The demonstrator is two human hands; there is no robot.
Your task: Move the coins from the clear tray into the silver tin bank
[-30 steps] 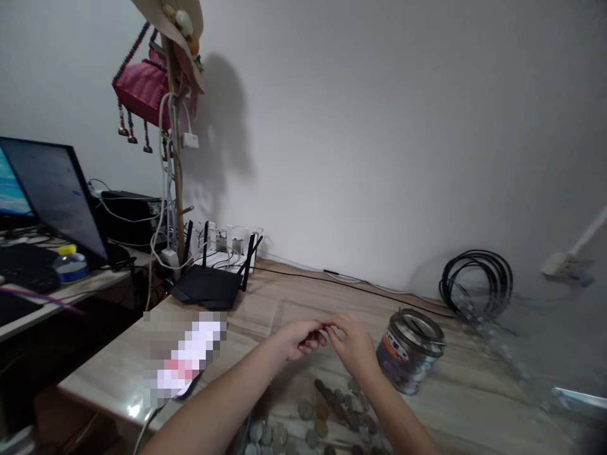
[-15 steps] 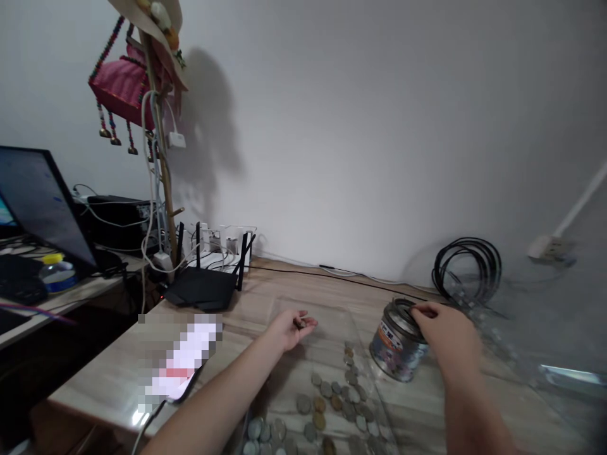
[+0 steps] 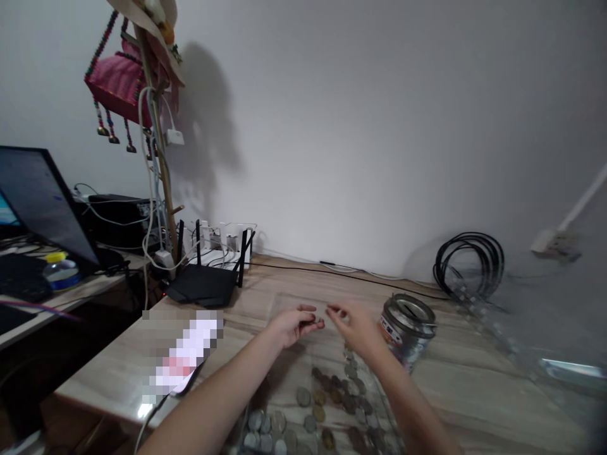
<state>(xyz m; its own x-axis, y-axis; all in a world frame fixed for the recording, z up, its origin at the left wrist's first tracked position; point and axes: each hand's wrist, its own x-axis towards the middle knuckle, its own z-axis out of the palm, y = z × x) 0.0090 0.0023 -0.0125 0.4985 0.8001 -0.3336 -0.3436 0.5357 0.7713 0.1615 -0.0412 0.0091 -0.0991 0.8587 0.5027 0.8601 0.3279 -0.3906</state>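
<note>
Head camera, and I'm watching from a distance: coins (image 3: 318,414) are lying across the near part of a clear tray (image 3: 303,363), more of them trailing up along its right edge. Beyond them the two hands are hovering close but apart. The left hand (image 3: 296,326) is half-curling round something small, seemingly a coin; the right hand (image 3: 353,325) is pointing its fingertips that way, and I'm failing to tell whether they're pinching anything. Big change: that right hand is no longer touching the tin can (image 3: 408,330), so the work, I'm judging, is centring on the left palm again. The can is standing upright just outside the tray's right edge, its lid (image 3: 403,306) now showing. Toward the table's (image 3: 474,366) back edge, a black router (image 3: 203,285) is sitting.
</note>
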